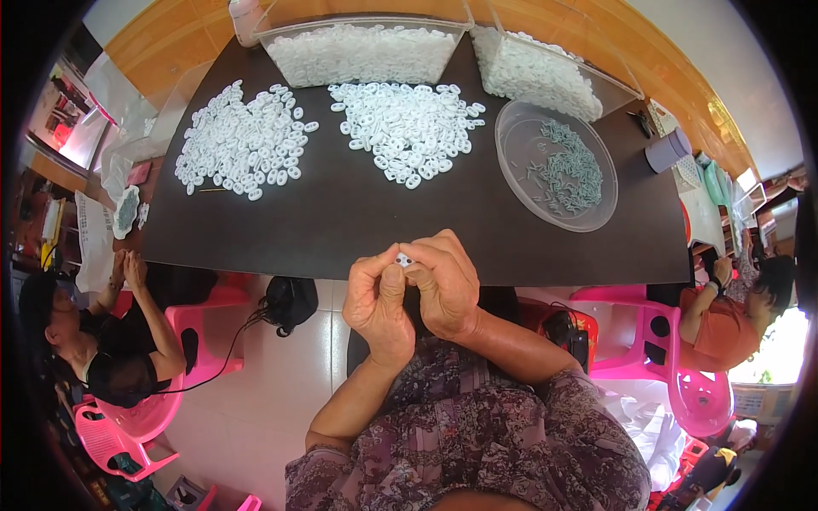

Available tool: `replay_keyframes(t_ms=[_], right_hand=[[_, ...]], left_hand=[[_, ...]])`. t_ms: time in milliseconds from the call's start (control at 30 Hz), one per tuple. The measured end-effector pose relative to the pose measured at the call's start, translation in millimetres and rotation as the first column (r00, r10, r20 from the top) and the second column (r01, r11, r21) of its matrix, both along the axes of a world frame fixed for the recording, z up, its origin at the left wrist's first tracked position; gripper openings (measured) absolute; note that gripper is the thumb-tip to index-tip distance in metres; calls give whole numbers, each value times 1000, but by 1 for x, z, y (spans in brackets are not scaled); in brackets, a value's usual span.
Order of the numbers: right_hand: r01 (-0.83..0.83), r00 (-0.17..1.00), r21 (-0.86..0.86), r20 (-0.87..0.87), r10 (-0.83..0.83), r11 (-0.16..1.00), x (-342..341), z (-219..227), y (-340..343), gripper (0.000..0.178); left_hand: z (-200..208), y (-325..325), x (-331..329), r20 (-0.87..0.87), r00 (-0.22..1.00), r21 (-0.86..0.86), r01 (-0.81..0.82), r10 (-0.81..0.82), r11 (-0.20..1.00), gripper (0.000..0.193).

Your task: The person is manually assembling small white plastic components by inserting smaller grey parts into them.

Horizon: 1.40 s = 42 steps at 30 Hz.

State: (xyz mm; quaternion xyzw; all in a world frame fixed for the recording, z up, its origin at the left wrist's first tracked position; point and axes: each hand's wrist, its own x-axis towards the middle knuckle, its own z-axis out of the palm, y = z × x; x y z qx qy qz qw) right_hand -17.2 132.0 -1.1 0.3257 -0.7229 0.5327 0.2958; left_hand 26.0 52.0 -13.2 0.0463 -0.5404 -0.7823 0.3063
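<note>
Just over the table's near edge, my left hand (381,308) and my right hand (443,285) meet, thumbs and forefingers pinching one small white oval plastic piece (405,260). Two dark spots show on its face; the fingertips cover its rim. Beyond my hands lie two heaps of similar white oval pieces, one at the left (243,140) and one in the middle (407,128). To the right, a round clear shallow tray (520,175) holds many small grey-green pins (569,170), too small to make out exactly.
Two clear plastic bins, one at the back (362,55) and one back right (537,77), are full of white pieces. A lilac cup (667,151) stands on the right, near black-handled pliers (641,123). People sit on pink chairs at left (141,409) and right (635,341).
</note>
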Motion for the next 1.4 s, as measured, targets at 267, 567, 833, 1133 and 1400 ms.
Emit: replay_keyframes(t_ms=[267, 567, 833, 1133, 1400], right_hand=[[-15, 986, 40, 164, 9, 999, -3, 9, 24, 24], [120, 930, 159, 326, -167, 980, -52, 70, 83, 21], [308, 927, 272, 131, -352, 912, -118, 107, 119, 19], [552, 821, 278, -19, -570, 786, -236, 132, 152, 19], [696, 694, 540, -341, -634, 472, -280, 119, 164, 16]], left_hand=[[10, -12, -3, 120, 984, -154, 149, -131, 977, 20], [8, -62, -92, 14, 998, -864, -15, 54, 504, 24], [2, -66, -103, -33, 999, -969, -42, 41, 245, 16], [5, -71, -100, -9, 999, -974, -17, 37, 228, 12], [16, -72, -116, 49, 996, -992, 57, -71, 115, 13]])
